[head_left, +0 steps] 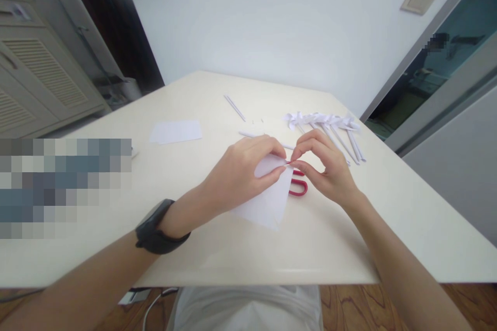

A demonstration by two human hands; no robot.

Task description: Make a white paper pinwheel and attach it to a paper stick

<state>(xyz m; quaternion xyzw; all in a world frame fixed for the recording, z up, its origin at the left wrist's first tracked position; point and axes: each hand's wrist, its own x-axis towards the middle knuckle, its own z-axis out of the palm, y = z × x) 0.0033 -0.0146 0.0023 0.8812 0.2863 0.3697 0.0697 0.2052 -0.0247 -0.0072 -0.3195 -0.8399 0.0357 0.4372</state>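
Note:
A white sheet of paper (264, 204) hangs at a slant above the table, pinched near its upper corner between the thumb and fingers of my left hand (252, 165). My right hand (326, 165) pinches that same corner, its fingertips almost meeting the left ones. A thin red bit shows between the fingertips; I cannot tell what it is. Beneath the paper lies a pair of scissors with red handles (298, 187), the blades hidden. A rolled white paper stick (248, 134) lies just behind my hands, partly covered by them.
Several white paper pinwheels on rolled sticks (334, 124) lie at the back right. Thin paper sticks (234, 107) lie at the back, near small scraps. A stack of white paper (176, 132) rests on the left. A blurred patch covers the left table edge.

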